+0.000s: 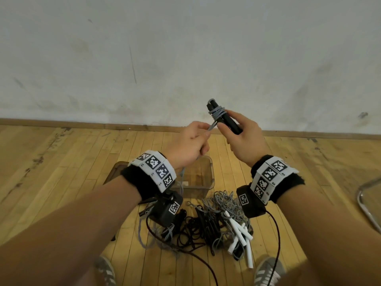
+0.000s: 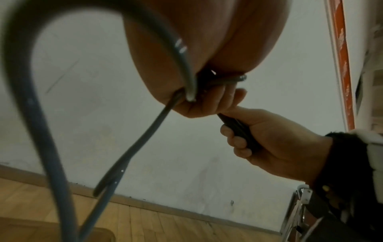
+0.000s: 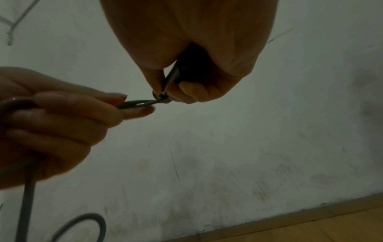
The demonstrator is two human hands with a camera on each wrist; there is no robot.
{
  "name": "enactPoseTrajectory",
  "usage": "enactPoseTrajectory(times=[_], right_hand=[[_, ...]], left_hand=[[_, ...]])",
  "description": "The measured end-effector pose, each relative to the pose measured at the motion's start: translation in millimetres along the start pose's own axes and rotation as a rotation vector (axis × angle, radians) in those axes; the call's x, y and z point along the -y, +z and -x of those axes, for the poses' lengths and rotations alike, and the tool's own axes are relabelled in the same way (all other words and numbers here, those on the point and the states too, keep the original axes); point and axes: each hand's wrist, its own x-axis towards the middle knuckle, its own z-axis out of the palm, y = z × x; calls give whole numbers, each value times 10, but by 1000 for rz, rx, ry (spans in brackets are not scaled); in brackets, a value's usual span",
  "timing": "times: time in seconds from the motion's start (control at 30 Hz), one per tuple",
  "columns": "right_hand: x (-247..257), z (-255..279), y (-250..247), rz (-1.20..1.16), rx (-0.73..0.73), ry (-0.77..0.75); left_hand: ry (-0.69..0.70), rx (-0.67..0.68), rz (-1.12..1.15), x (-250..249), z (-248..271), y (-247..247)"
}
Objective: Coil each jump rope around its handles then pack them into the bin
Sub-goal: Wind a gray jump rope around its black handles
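My right hand (image 1: 237, 131) grips a pair of black handles (image 1: 223, 118) held together, tilted up toward the wall, with several turns of grey rope (image 1: 217, 112) wound round their upper part. My left hand (image 1: 193, 141) pinches the same grey rope (image 3: 136, 104) just left of the handles, and the slack hangs down from it in a loop (image 2: 27, 101). The right hand (image 2: 269, 137) shows in the left wrist view, curled round the black handles (image 2: 238, 131). A clear plastic bin (image 1: 206, 176) stands on the floor below my hands.
A tangled pile of ropes (image 1: 216, 213), grey and dark, with white handles (image 1: 241, 234) and black handles, lies on the wooden floor in front of my shoes (image 1: 268, 271). A white wall (image 1: 185, 58) rises behind. A metal chair leg (image 1: 367, 203) curves at the right edge.
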Motion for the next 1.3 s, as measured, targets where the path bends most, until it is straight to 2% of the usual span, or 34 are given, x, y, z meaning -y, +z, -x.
enactPoseTrajectory(times=[0.07, 0.2, 0.27, 0.37, 0.5, 0.9, 1.1, 1.3], right_hand=[[-1, 7, -9, 1, 6, 32], [4, 31, -41, -13, 18, 79], [-28, 28, -39, 37, 22, 81], [-70, 23, -29, 121, 15, 72], [-56, 56, -45, 299, 36, 16], [-9, 65, 12, 595, 77, -48], [-98, 129, 148, 465, 189, -197], [-31, 174, 150, 309, 204, -249]], left_hand=[[-33, 4, -12, 14, 3, -5], [-8, -27, -44, 63, -26, -51], [2, -53, -102, 79, -42, -58], [12, -21, -135, 52, -56, -57], [-49, 13, -134, 11, -81, -95], [-163, -112, 206, -87, -118, 73], [-167, -183, 73, -35, -133, 19], [-186, -337, 102, -31, -96, 14]])
